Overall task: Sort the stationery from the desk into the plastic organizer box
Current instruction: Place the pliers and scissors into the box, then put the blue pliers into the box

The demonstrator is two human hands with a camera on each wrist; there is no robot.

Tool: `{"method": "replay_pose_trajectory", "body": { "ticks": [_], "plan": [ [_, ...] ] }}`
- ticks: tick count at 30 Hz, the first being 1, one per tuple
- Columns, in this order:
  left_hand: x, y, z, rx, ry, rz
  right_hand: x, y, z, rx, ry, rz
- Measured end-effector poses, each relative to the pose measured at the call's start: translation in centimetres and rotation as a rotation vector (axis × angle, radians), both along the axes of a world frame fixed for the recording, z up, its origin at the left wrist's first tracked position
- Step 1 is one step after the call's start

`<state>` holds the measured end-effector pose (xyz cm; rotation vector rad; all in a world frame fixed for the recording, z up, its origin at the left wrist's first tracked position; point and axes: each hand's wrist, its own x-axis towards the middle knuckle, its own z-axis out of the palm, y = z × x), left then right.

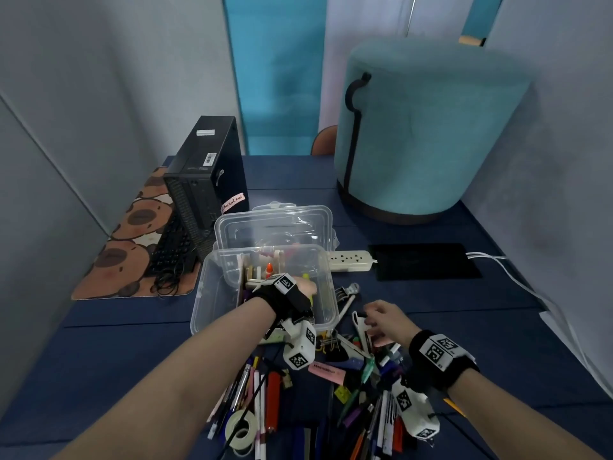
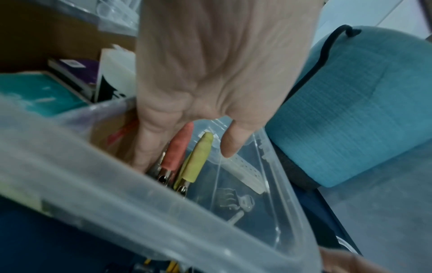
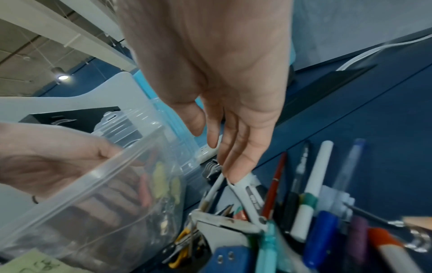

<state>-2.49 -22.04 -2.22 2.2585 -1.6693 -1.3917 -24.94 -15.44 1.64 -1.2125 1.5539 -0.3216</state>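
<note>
The box (image 1: 212,293) at mid-desk holds only some items while most pens (image 1: 265,393) lie heaped before it; the left hand (image 2: 210,73) inside sets down pliers (image 2: 184,157), fingers loosely extended, and the right hand (image 3: 222,92), fingers straight, touches a white tool (image 3: 247,192).

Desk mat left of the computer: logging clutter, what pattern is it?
The desk mat shows brown cartoon animals on cream, best seen in the head view.

Grey partition walls (image 1: 66,94) enclose a dark blue desk (image 1: 431,313) bearing a teal upholstered stool (image 1: 431,134).

Clear organizer box (image 1: 212,293), teal stool (image 1: 428,134)
</note>
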Motion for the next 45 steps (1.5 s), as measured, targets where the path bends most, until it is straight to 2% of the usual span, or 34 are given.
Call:
{"method": "replay_pose_trajectory", "body": {
  "ticks": [2,4,9,13,17,19,22,24,26,28,30,32,36,40,42,45],
  "plan": [
    [-0.4,1.2,1.8,-0.016,0.033,-0.037,-0.9,0.5,-0.1,-0.004,-0.002,-0.039],
    [-0.3,1.6,1.9,-0.043,0.113,0.036,-1.6,0.9,-0.2,-0.01,0.016,-0.064],
    [-0.2,1.9,2.8,-0.06,0.159,0.051,-2.6,1.9,-0.2,-0.025,0.031,-0.077],
    [-0.1,2.5,3.3,-0.071,0.146,0.041,-3.8,2.5,0.5,-0.045,0.026,-0.106],
    [-0.4,3.7,5.1,-0.097,0.06,-0.062,-5.8,3.3,1.1,-0.054,0.041,-0.133],
    [-0.7,4.7,7.0,-0.186,0.041,-0.11,-7.1,3.9,1.1,-0.06,0.057,-0.133],
    [-1.1,7.8,9.6,-0.522,0.094,-0.122,-8.6,5.2,0.8,-0.062,0.098,-0.146],
    [-1.4,10.7,10.4,-0.72,0.123,-0.209,-9.0,6.3,0.0,-0.062,0.134,-0.14],
    [-1.5,13.7,10.3,-0.799,0.112,-0.349,-8.6,7.4,-0.9,-0.053,0.166,-0.092],
    [-0.9,16.3,9.5,-0.774,0.041,-0.469,-7.2,8.7,-1.5,-0.061,0.206,0.011],
    [0.4,18.6,8.2,-0.768,-0.042,-0.492,-5.2,10.2,-1.6,-0.11,0.249,0.135],
    [2.5,20.4,6.2,-0.754,-0.102,-0.439,-3.0,11.6,-1.9,-0.175,0.273,0.274],
    [6.4,23.1,2.1,-0.506,-0.213,-0.324,1.7,14.3,-3.3,-0.209,0.271,0.434],
    [7.5,24.8,0.3,-0.428,-0.257,-0.27,6.2,16.3,-4.9,-0.211,0.437,0.634],
    [7.5,25.3,0.3,-0.436,-0.253,-0.262,7.6,16.7,-5.5,-0.164,0.512,0.662],
    [7.4,25.5,0.2,-0.447,-0.202,-0.238,8.5,16.2,-5.9,-0.124,0.515,0.618]
  ]
}}
